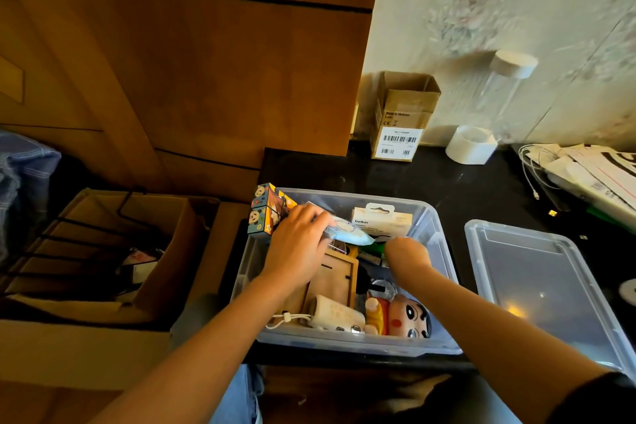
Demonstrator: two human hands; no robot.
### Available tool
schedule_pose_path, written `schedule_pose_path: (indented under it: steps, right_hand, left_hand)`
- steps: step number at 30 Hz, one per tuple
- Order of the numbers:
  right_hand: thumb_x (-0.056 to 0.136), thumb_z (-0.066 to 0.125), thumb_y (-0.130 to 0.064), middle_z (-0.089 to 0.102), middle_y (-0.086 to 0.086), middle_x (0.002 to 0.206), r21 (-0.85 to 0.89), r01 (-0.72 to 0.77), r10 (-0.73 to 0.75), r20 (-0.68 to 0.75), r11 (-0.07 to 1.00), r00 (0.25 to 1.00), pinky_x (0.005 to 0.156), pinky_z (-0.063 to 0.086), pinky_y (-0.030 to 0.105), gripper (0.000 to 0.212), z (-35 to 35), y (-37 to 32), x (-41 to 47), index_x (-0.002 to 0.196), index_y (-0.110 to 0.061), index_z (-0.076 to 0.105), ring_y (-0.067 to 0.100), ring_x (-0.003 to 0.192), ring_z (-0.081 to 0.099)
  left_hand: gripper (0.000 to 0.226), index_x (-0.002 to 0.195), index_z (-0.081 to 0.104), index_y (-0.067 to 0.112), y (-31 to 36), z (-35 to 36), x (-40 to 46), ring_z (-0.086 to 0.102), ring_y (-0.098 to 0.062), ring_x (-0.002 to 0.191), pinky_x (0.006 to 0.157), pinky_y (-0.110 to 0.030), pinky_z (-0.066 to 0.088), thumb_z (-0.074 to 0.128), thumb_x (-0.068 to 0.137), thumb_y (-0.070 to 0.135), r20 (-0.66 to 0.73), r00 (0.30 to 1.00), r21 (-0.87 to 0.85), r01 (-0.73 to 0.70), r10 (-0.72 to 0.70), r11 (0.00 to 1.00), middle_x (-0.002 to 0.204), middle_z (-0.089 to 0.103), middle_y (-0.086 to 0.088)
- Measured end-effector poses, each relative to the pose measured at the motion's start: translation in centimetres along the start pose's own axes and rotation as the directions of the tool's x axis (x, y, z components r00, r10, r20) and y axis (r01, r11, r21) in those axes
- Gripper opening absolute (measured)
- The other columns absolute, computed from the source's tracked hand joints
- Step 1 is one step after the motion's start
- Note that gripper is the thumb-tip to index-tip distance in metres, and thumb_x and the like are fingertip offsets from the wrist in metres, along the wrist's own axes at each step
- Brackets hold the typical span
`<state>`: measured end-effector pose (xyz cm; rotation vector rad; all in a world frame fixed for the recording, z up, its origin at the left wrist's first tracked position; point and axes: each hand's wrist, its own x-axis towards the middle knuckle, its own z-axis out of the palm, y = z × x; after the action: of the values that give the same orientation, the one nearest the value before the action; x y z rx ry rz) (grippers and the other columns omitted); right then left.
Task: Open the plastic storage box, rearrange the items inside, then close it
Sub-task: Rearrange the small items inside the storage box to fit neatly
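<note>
Both forearms reach from the bottom edge into the open plastic storage box point(437, 234), which stands on the dark counter point(481, 189) with its near rim at the counter's front edge. Over the far left part of the box, the left hand point(296, 244) grasps a pale blue packet point(347, 232), fingers curled over its top. Deeper in, toward the middle of the far side, the right hand point(406, 251) points down among the items; its fingers are hidden behind the wrist, so whether it grips anything cannot be told.

Inside the box, a white Belkin package point(382, 220) leans against the far wall, just beyond the right hand. A wooden frame point(335, 280) lies below the left hand. Along the near wall sit a cream cylindrical pouch point(335, 315) with a cord, and beside it a cartoon plush doll point(406, 318) with a round face. A colourful patterned carton point(266, 213) stands at the far left corner, rising above the rim, touching the left hand's knuckles.

Just right of the box the clear lid point(537, 282) lies flat on the counter. Farther back, an open small cardboard box point(402, 117) stands against the wall, with a white roll point(471, 144) and a tall clear jar point(499, 86) to its right. Papers and a white cable point(530, 169) lie at the far right. On the left, off the counter, a large cardboard box point(103, 251) holds black wire hangers point(69, 237).
</note>
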<state>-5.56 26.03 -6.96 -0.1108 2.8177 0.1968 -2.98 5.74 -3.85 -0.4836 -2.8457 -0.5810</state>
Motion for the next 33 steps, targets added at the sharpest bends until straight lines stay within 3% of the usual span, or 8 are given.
schedule_pose_path:
  steps: [3,8,14,19,24,28,33]
  right_hand:
    - [0.091,0.058,-0.024,0.061,0.009,0.117,0.048,0.001,0.000,-0.014,0.999,1.000,0.091,0.047,0.034,0.030,-0.2,-0.4,0.2,0.117,-0.010,0.057,0.024,0.107,0.059]
    - [0.090,0.058,-0.031,0.064,0.007,0.110,0.114,0.050,-0.047,-0.031,0.992,0.998,0.084,0.048,0.030,0.028,0.0,-1.4,0.4,0.110,-0.012,0.062,0.022,0.100,0.061]
    - [0.088,0.059,-0.029,0.061,0.007,0.116,0.137,0.097,-0.097,-0.008,0.986,0.995,0.085,0.047,0.030,0.036,-1.2,-2.1,1.1,0.120,-0.013,0.056,0.023,0.105,0.058]
    - [0.089,0.060,-0.024,0.057,0.011,0.125,-0.072,0.104,-0.102,0.033,0.992,0.994,0.092,0.046,0.032,0.042,-3.4,-0.2,1.0,0.128,-0.010,0.051,0.025,0.112,0.056]
    - [0.085,0.064,-0.021,0.060,0.008,0.117,-0.249,0.135,-0.098,0.155,0.959,0.983,0.084,0.048,0.027,0.038,-2.8,0.7,0.1,0.120,-0.010,0.056,0.021,0.104,0.059]
    - [0.086,0.062,-0.020,0.060,0.008,0.117,-0.275,0.116,-0.067,0.180,0.955,0.981,0.088,0.047,0.030,0.033,-1.6,-0.1,0.2,0.118,-0.010,0.057,0.024,0.108,0.058]
    - [0.090,0.057,-0.012,0.059,0.010,0.120,-0.226,0.068,-0.050,0.086,0.972,0.995,0.090,0.047,0.031,0.029,-1.2,-0.1,0.4,0.118,-0.008,0.057,0.024,0.110,0.058]
  left_hand:
    - [0.028,0.119,0.055,0.019,0.0,0.2,0.0,0.038,-0.015,0.119,0.084,-0.024,0.041,0.057,0.090,0.022,-0.009,1.000,-0.003,0.004,-0.004,1.000,0.125,0.049,0.002]
    - [0.028,0.119,0.055,0.019,0.0,0.4,-0.1,0.037,-0.014,0.120,0.086,-0.023,0.039,0.056,0.091,0.022,-0.007,1.000,-0.011,0.004,-0.004,1.000,0.126,0.049,0.002]
    - [0.032,0.122,0.053,0.017,0.1,0.5,-0.1,0.036,-0.016,0.123,0.091,-0.025,0.039,0.057,0.091,0.024,-0.002,1.000,-0.002,0.008,-0.008,1.000,0.130,0.047,0.001]
    - [0.030,0.120,0.055,0.019,0.0,0.6,-0.1,0.038,-0.016,0.120,0.090,-0.026,0.039,0.059,0.090,0.024,-0.021,1.000,-0.023,0.009,-0.010,1.000,0.125,0.049,0.002]
    - [0.030,0.120,0.055,0.018,0.0,0.5,-0.2,0.037,-0.017,0.121,0.090,-0.027,0.039,0.058,0.090,0.023,-0.021,1.000,-0.022,0.003,-0.003,1.000,0.125,0.049,0.002]
    - [0.032,0.123,0.053,0.018,0.0,0.5,-0.2,0.036,-0.016,0.123,0.091,-0.026,0.038,0.056,0.091,0.023,-0.009,1.000,-0.022,-0.001,0.001,1.000,0.129,0.047,0.001]
    - [0.032,0.123,0.052,0.018,0.0,0.5,-0.2,0.035,-0.015,0.124,0.092,-0.025,0.039,0.056,0.092,0.022,-0.007,1.000,-0.032,0.004,-0.004,0.999,0.130,0.046,0.002]
